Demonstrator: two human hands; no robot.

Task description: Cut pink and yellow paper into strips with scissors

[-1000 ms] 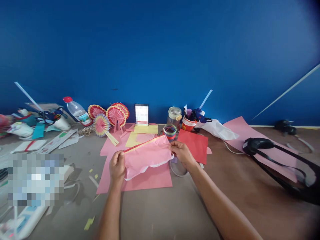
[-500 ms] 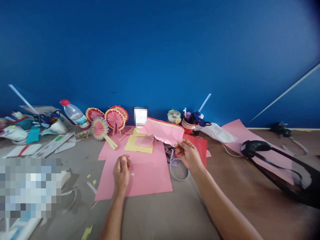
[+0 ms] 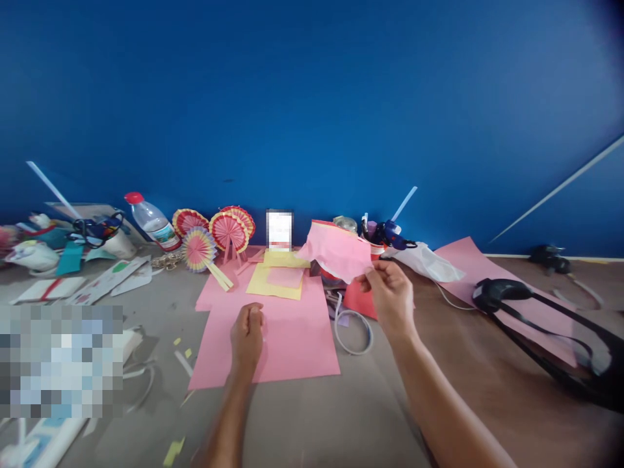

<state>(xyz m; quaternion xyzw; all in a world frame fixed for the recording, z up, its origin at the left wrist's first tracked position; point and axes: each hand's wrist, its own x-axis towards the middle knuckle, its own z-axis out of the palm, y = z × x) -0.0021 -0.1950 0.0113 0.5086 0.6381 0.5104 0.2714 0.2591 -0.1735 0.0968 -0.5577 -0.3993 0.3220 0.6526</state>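
My right hand [image 3: 391, 289] pinches the lower right corner of a pink paper piece [image 3: 336, 250]. That piece is held up in the air, with a red strip along its top edge and a wavy lower edge. Over a large pink sheet [image 3: 297, 344] on the table, my left hand [image 3: 247, 331] is closed, thumb on top of curled fingers; whatever it may hold is hidden. Beyond it lie yellow papers [image 3: 256, 281] with a smaller pink piece [image 3: 285, 278] on them. Red paper [image 3: 358, 302] shows partly behind my right hand.
Pleated paper fans [image 3: 228, 233] and a red-capped bottle [image 3: 155, 224] stand near the blue wall [image 3: 312, 110]. A coiled cable [image 3: 353, 351] lies beside the pink sheet. At right are a white bag [image 3: 426, 262] and a black strap [image 3: 550, 325]. Cards [image 3: 110, 281] lie at left.
My right hand has moved right and slightly up with the pink paper, which now hangs more face-on. The left hand has shifted a little right, still closed. The whole view has shifted slightly.
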